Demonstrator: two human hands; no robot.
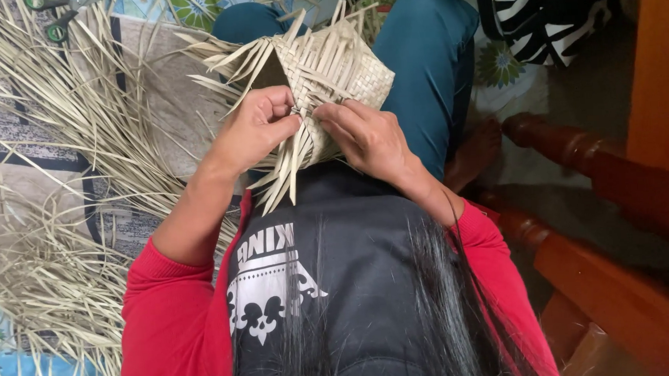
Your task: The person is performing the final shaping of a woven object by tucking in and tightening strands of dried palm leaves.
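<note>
A half-woven basket [330, 66] of pale dry leaf strips rests on my lap, its open mouth facing left and loose strip ends sticking out all round. My left hand [254, 128] pinches a strip at the basket's near edge with thumb and fingers closed. My right hand [366, 135] grips the same near edge from the right, fingers curled over the weave. The two hands almost touch at the middle of the edge. Several loose strip ends [286, 171] hang down below the hands toward my chest.
A large heap of loose dry leaf strips [59, 168] covers the patterned mat on the left. Green-handled scissors [54, 27] lie at the top left. A turned wooden chair rail [593, 164] and wooden frame stand at the right. My knees in teal trousers [426, 66] flank the basket.
</note>
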